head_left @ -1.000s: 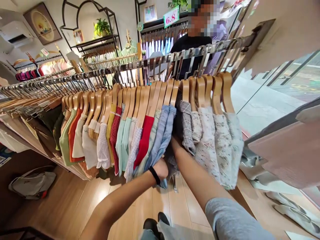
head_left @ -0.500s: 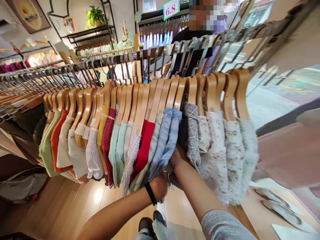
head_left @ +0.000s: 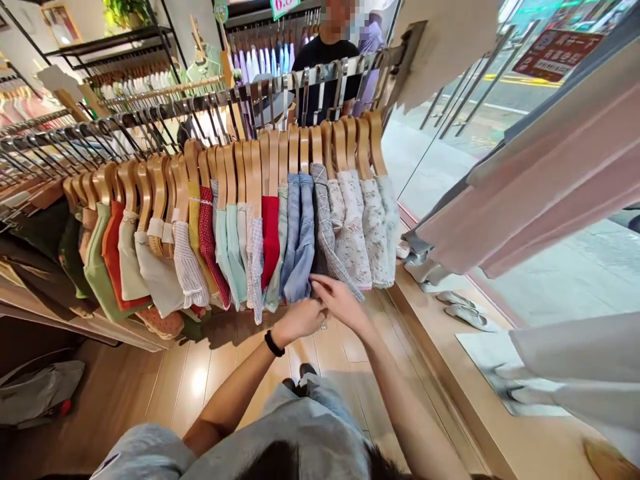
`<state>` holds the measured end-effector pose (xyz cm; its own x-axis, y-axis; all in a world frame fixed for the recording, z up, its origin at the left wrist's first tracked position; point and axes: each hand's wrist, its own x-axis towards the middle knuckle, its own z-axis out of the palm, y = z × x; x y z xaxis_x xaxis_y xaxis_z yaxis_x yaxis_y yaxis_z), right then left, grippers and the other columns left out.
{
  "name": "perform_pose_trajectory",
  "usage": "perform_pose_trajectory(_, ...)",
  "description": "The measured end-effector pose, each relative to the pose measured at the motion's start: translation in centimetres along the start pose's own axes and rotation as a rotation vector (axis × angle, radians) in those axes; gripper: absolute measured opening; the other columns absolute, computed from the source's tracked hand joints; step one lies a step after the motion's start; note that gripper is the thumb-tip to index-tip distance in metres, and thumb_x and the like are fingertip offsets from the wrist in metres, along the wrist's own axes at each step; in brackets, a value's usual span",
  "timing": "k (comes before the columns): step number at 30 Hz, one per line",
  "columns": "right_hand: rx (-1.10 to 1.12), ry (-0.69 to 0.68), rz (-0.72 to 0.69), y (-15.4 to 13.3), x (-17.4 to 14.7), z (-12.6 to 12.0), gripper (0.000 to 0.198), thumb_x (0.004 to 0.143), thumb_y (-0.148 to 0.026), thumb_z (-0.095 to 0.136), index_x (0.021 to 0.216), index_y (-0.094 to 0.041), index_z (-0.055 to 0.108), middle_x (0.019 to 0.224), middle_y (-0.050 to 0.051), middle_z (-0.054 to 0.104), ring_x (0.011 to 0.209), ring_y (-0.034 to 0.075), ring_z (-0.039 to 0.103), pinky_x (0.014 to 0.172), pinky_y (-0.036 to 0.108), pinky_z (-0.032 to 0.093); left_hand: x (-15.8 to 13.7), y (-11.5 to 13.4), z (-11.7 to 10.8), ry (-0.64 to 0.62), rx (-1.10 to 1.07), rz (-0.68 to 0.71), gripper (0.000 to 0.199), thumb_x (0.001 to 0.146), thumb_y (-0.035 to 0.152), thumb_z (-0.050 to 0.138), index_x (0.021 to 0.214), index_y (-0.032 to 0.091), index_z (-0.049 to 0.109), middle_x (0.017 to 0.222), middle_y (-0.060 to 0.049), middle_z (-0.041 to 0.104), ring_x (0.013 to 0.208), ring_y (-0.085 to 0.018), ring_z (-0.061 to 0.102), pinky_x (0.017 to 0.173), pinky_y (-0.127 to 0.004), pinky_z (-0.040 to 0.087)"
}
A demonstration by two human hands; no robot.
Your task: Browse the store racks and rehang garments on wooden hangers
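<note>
Light-blue denim garment [head_left: 303, 240] hangs from metal rail [head_left: 215, 101] beside grey plaid garment [head_left: 326, 230], left hand [head_left: 304, 318] and right hand [head_left: 341, 301] meeting at its hem; whether either grip is closed on cloth cannot be told.

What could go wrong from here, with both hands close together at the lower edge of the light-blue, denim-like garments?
1. The light-blue, denim-like garments might slip on their hangers if the right hand or left hand pulls downward.
2. The long grey patterned fabric garment slants down beside the right hand, so it could be dragged along.
3. The curved light-brown wooden hangers stand tightly packed and might tangle.
</note>
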<state>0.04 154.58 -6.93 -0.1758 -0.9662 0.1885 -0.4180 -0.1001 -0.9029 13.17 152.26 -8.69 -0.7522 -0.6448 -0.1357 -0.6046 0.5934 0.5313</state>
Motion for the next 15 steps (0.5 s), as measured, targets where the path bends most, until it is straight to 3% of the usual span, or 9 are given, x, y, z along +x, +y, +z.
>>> perform_pose_trajectory(2, 0.093, 0.175, 0.020, -0.2, -1.8, -1.9, 0.034, 0.094, -0.046, 0.058, 0.108, -0.022, 0.077, 0.105, 0.012, 0.078, 0.096, 0.030, 0.075, 0.092, 0.048, 0.061, -0.7, 1.3, -0.6, 0.163, -0.115, -0.065, 0.042, 0.109, 0.031, 0.029, 0.117, 0.014, 0.066, 0.102, -0.017, 0.077, 0.093, -0.029, 0.076, 0.084, -0.040, 0.059)
perform_pose_trajectory(4, 0.157, 0.341, -0.022, -0.8, -2.0, -3.6, 0.037, 0.096, -0.047, 0.054, 0.116, -0.023, 0.074, 0.111, 0.012, 0.076, 0.100, 0.029, 0.074, 0.092, 0.046, 0.061, -0.3, 3.1, -1.4, 0.418, -0.341, -0.094, 0.045, 0.110, 0.034, 0.022, 0.123, 0.017, 0.061, 0.100, -0.012, 0.077, 0.090, -0.022, 0.076, 0.083, -0.035, 0.061)
perform_pose_trajectory(7, 0.058, 0.261, -0.106, -1.3, 1.1, -4.7, 0.040, 0.095, -0.037, 0.048, 0.119, -0.017, 0.072, 0.119, 0.014, 0.074, 0.111, 0.029, 0.071, 0.101, 0.046, 0.056, 2.5, 6.0, -2.4, 0.693, -0.554, 0.025, 0.040, 0.109, 0.028, 0.028, 0.138, 0.019, 0.053, 0.131, -0.010, 0.070, 0.120, -0.017, 0.069, 0.105, -0.031, 0.054)
perform_pose_trajectory(10, -0.117, 0.255, -0.099, -0.6, 5.3, -4.3, 0.045, 0.090, -0.026, 0.043, 0.124, -0.011, 0.068, 0.131, 0.018, 0.069, 0.123, 0.030, 0.065, 0.113, 0.046, 0.046, 6.0, 6.9, -3.0, 0.684, -0.584, 0.028, 0.047, 0.105, 0.022, 0.037, 0.150, 0.014, 0.043, 0.160, -0.013, 0.044, 0.151, -0.019, 0.040, 0.126, -0.035, 0.033)
perform_pose_trajectory(12, -0.153, 0.294, -0.078, 0.2, 7.1, -3.8, 0.050, 0.091, -0.027, 0.042, 0.133, -0.008, 0.061, 0.143, 0.023, 0.060, 0.134, 0.032, 0.056, 0.117, 0.050, 0.039, 7.6, 6.1, -2.9, 0.674, -0.652, -0.077, 0.051, 0.104, 0.020, 0.040, 0.154, 0.011, 0.038, 0.163, -0.016, 0.039, 0.154, -0.022, 0.034, 0.129, -0.039, 0.027)
perform_pose_trajectory(15, -0.137, 0.350, -0.048, 1.1, 8.3, -2.9, 0.066, 0.090, -0.040, 0.054, 0.145, -0.004, 0.046, 0.152, 0.029, 0.048, 0.144, 0.037, 0.045, 0.118, 0.055, 0.035, 8.5, 4.1, -2.2, 0.764, -0.739, -0.140, 0.057, 0.100, 0.011, 0.040, 0.157, 0.012, 0.033, 0.166, -0.013, 0.034, 0.156, -0.021, 0.028, 0.131, -0.037, 0.019)
